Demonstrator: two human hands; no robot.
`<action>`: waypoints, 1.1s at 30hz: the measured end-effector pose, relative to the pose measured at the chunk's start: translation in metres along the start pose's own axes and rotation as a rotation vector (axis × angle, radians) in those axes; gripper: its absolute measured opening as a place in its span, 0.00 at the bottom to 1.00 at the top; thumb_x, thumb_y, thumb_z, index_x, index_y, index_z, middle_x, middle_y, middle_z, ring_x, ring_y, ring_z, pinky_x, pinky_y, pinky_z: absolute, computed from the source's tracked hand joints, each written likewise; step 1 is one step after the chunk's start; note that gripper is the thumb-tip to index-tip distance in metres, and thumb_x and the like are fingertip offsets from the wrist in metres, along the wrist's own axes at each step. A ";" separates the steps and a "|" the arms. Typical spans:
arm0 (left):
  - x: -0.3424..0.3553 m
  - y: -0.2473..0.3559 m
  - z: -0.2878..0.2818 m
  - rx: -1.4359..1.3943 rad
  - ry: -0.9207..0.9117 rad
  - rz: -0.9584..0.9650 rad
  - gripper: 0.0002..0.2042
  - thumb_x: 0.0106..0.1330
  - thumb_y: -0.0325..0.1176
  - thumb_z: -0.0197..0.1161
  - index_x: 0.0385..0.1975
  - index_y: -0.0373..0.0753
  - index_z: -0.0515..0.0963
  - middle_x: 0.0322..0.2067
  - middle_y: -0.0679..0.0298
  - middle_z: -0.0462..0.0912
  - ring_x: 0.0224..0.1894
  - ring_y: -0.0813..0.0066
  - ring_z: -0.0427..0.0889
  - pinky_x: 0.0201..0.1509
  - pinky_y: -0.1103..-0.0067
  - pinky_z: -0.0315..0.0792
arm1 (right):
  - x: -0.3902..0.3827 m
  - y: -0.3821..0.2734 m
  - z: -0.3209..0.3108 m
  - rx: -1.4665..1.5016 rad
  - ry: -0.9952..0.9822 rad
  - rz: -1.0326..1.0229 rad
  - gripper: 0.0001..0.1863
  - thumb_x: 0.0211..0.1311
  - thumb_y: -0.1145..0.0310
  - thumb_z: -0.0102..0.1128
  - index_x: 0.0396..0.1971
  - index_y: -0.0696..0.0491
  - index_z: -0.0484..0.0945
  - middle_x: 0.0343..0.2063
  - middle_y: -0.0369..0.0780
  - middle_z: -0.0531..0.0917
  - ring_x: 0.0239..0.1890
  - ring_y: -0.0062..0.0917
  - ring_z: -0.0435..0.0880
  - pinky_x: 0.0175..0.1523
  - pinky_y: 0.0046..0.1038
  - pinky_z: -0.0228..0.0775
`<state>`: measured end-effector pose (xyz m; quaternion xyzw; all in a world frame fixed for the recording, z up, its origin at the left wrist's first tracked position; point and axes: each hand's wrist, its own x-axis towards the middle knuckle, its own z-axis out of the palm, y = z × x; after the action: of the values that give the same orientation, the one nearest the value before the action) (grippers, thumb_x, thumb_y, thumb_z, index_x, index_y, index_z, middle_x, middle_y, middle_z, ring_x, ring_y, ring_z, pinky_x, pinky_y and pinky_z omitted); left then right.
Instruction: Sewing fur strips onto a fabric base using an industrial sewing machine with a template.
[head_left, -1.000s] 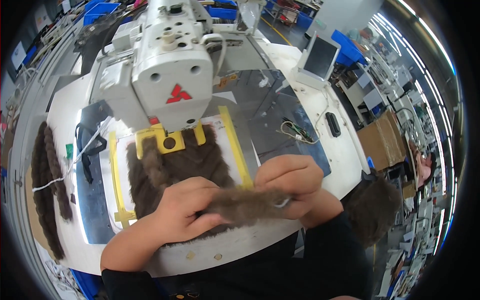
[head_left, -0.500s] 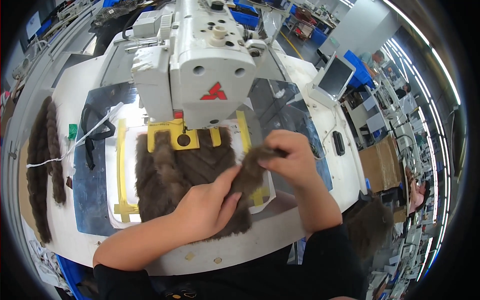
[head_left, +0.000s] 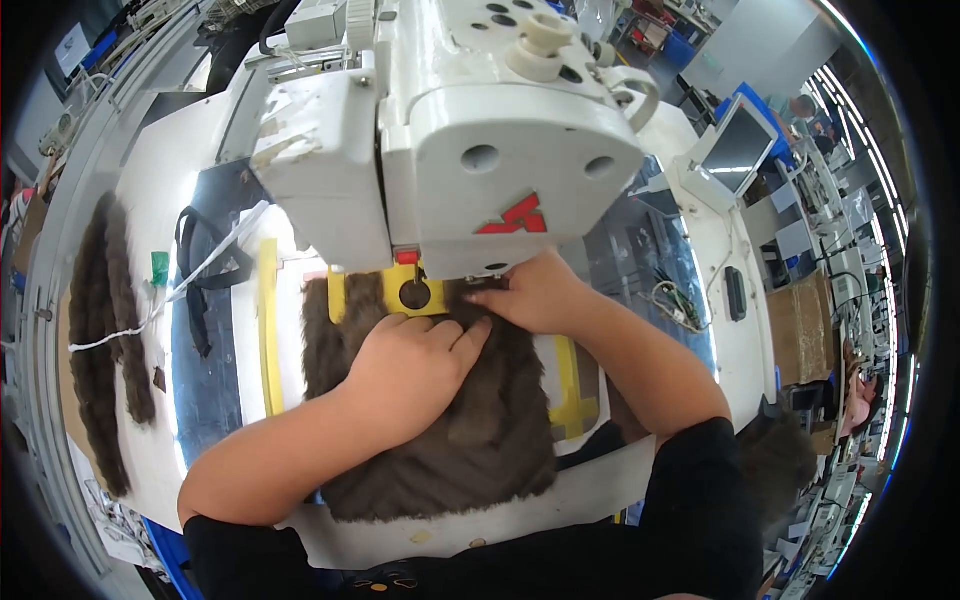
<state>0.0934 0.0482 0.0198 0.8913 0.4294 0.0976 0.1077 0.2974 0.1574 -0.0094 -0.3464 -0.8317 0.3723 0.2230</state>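
A brown fur panel (head_left: 400,470) lies under the sewing machine head (head_left: 520,165), its far edge beneath a yellow clamp plate (head_left: 338,300) with a round hole at the needle. A fur strip (head_left: 485,395) runs over the right part of the panel, hard to tell from the fur below. My right hand (head_left: 540,292) is closed in a pinch on the strip's far end, just right of the clamp. My left hand (head_left: 410,370) rests with curled fingers against the clamp's near edge, thumb and forefinger closed on the strip; its fingertips are partly hidden.
Furry strips (head_left: 95,340) lie at the left, tied with a white cord. A black strap (head_left: 195,280) sits beside the yellow-taped sheet (head_left: 268,330). On the right stand a small screen (head_left: 738,145) and a cardboard box (head_left: 800,325); brown fur (head_left: 780,460) hangs by my right arm.
Both hands have brought the raised fur strip down onto the panel, against the clamp's right side. My right hand has moved left, and the view has shifted closer to the machine.
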 end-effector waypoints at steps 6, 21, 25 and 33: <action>0.004 -0.010 0.010 0.194 0.180 0.070 0.22 0.54 0.30 0.60 0.51 0.34 0.83 0.47 0.60 0.85 0.35 0.70 0.80 0.39 0.73 0.71 | 0.006 -0.004 -0.001 -0.041 0.035 0.081 0.20 0.54 0.64 0.73 0.47 0.54 0.85 0.42 0.43 0.88 0.44 0.44 0.86 0.52 0.38 0.78; 0.023 -0.021 0.016 0.298 0.249 0.041 0.14 0.58 0.28 0.62 0.43 0.35 0.86 0.42 0.61 0.86 0.38 0.68 0.81 0.44 0.73 0.72 | 0.021 0.018 0.000 0.032 0.112 0.159 0.20 0.45 0.68 0.70 0.39 0.63 0.81 0.32 0.53 0.86 0.39 0.47 0.86 0.45 0.40 0.77; 0.026 -0.021 0.018 0.301 0.278 0.055 0.15 0.57 0.28 0.62 0.44 0.35 0.85 0.41 0.61 0.86 0.39 0.68 0.82 0.43 0.72 0.72 | 0.021 0.022 0.000 0.131 0.136 0.124 0.19 0.45 0.70 0.71 0.37 0.64 0.81 0.29 0.48 0.86 0.35 0.41 0.87 0.43 0.37 0.76; 0.024 -0.020 0.021 0.304 0.279 -0.004 0.11 0.55 0.29 0.61 0.37 0.36 0.83 0.39 0.62 0.86 0.36 0.69 0.81 0.40 0.73 0.71 | 0.021 -0.009 -0.024 0.298 -0.026 0.467 0.16 0.47 0.70 0.70 0.36 0.62 0.83 0.29 0.48 0.86 0.36 0.41 0.87 0.44 0.37 0.77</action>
<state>0.0993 0.0769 -0.0037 0.8743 0.4518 0.1537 -0.0885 0.2951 0.1794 0.0144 -0.4872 -0.6682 0.5362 0.1691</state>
